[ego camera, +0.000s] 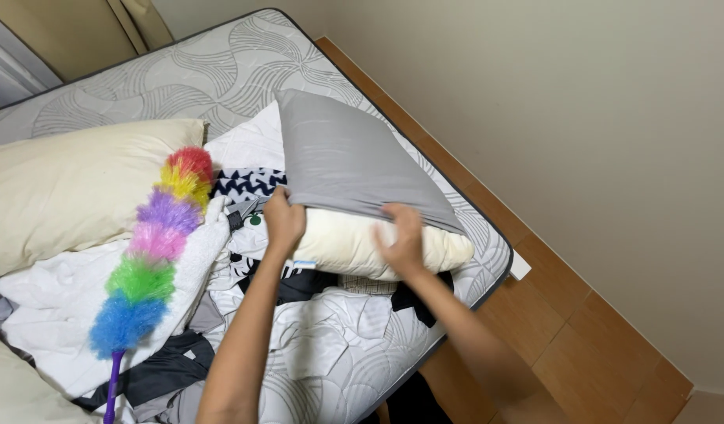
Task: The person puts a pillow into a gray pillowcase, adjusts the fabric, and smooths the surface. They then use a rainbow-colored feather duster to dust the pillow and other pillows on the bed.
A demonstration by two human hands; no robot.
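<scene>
- Near edge, left: purple handle of a rainbow feather duster (154, 255) rising away from the viewer; its fluffy head lies on crumpled white bedding (56, 302). Count: one duster.
- Near centre: both forearms reach out over the mattress (181, 67) from the bottom of the view.
- Left hand (283, 220): fingers closed, pinching the open hem of the grey pillowcase (350, 157) at its left corner.
- Right hand (400, 235): motion-blurred; fingers look spread and pressed against the exposed cream pillow (354, 247) near the hem. Whether it grips cloth, I cannot tell.
- Cream pillow: lies right of centre on the mattress, near the right edge, far end inside the pillowcase, near end bare.
- Handling judgement: pillow soft, light, bulky, squashes readily; case thin, limp, likely to slide on the filling. Best hold seems the hem corners of the case, with the pillow's near corners pinched through the cloth.
- Under and left of it: dark patterned clothes (248, 184), loosely heaped.
- Far left: a second cream pillow (63, 188), uncovered. A corner of pale cushion shows bottom left, uncertain.
- Count: two pillows certain, one pillowcase, two hands.
- Far: bare quilted mattress; wooden floor (582, 330) on the right.
</scene>
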